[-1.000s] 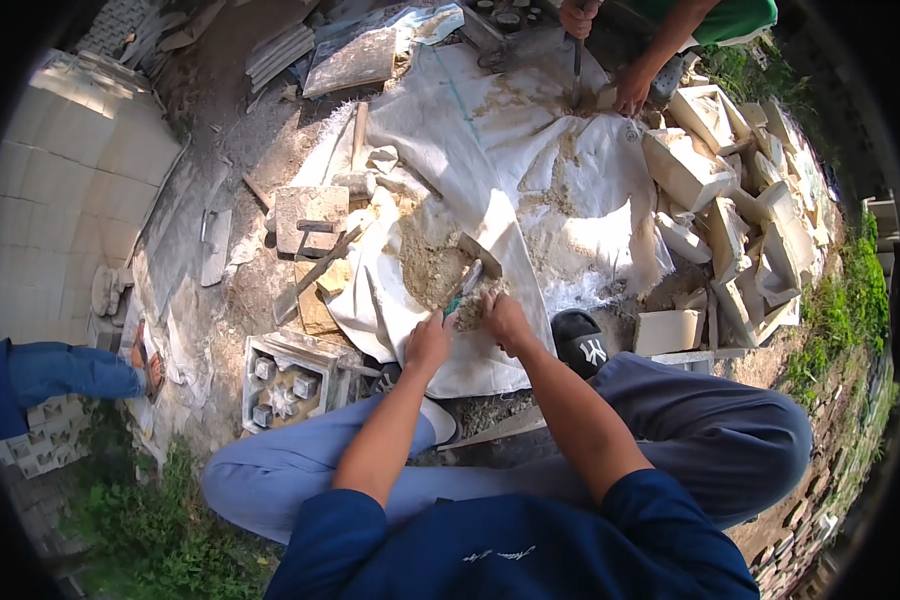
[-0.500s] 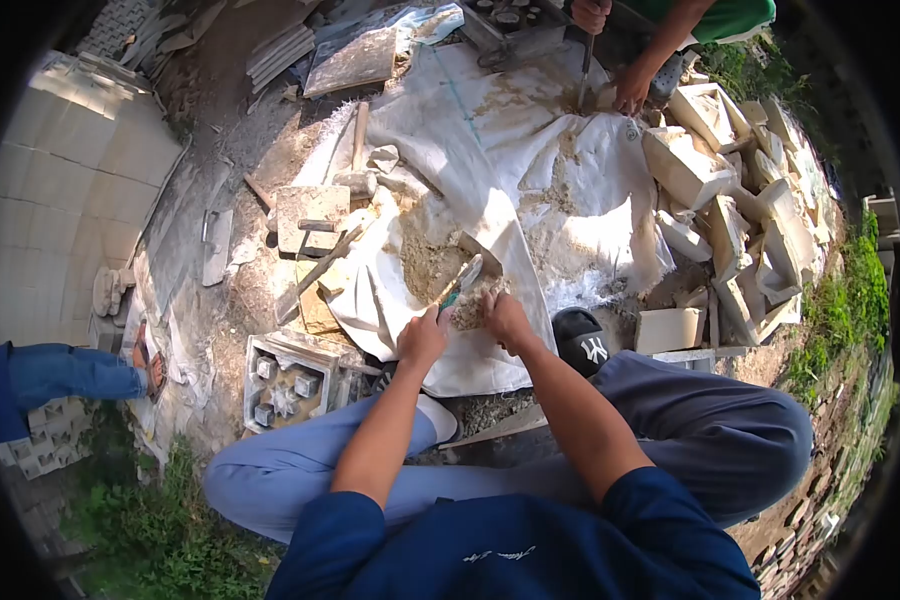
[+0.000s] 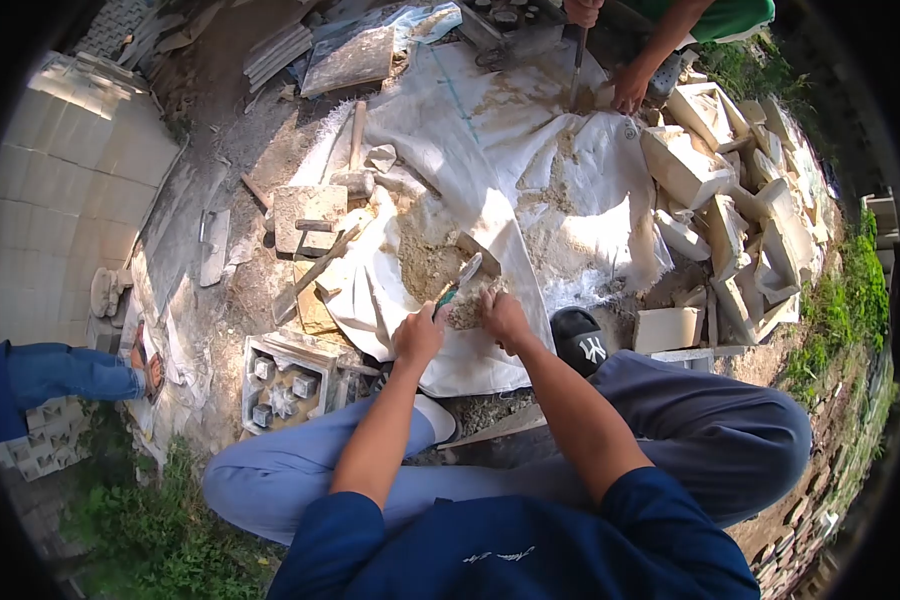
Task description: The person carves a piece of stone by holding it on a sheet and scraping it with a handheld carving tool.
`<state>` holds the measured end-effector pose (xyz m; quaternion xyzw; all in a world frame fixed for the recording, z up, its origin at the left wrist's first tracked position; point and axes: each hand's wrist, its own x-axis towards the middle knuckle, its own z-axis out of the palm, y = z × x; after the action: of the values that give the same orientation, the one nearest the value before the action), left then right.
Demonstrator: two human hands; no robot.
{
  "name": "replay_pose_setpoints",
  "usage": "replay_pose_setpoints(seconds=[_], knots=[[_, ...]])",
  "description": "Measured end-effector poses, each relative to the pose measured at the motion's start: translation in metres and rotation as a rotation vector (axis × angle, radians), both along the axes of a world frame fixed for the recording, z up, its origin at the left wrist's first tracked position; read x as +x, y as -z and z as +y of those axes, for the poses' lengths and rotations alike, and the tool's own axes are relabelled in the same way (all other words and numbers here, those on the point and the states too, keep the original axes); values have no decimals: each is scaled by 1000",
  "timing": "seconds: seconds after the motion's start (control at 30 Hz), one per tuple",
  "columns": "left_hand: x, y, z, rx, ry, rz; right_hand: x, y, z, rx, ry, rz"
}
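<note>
My left hand is closed around a tool with a green handle and a narrow pale blade; its exact kind is too small to tell. The blade points up and away over a box-shaped cast piece. My right hand has its fingers bent down at that piece's right side, seeming to grip it, though the fingertips are partly hidden. Grey-brown crumbly material lies between my hands. Beneath is a white sheet with a heap of sandy powder.
Left of the sheet lie a wooden-handled hammer, a slab and a metal mould. Box-shaped casts are piled right. A co-worker's hands hold a rod at the top. Another person's foot is at left.
The tool in my left hand has tilted, its blade now showing shorter and paler. My right hand has barely moved. The co-worker's rod has shifted slightly left.
</note>
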<state>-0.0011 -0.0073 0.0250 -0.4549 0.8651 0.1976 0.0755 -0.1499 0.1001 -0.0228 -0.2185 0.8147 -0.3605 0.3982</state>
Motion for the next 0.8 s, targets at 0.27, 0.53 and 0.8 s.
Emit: replay_pose_setpoints(seconds=[0.27,0.53,0.8], knots=[[6,12,-6,-27,-40,259,-1,-4,-2,33,-9,-40],[2,2,-6,3,-58,118,-3,-15,-1,27,2,-61],[3,23,-3,36,-94,41,-6,-29,-4,72,9,-205]])
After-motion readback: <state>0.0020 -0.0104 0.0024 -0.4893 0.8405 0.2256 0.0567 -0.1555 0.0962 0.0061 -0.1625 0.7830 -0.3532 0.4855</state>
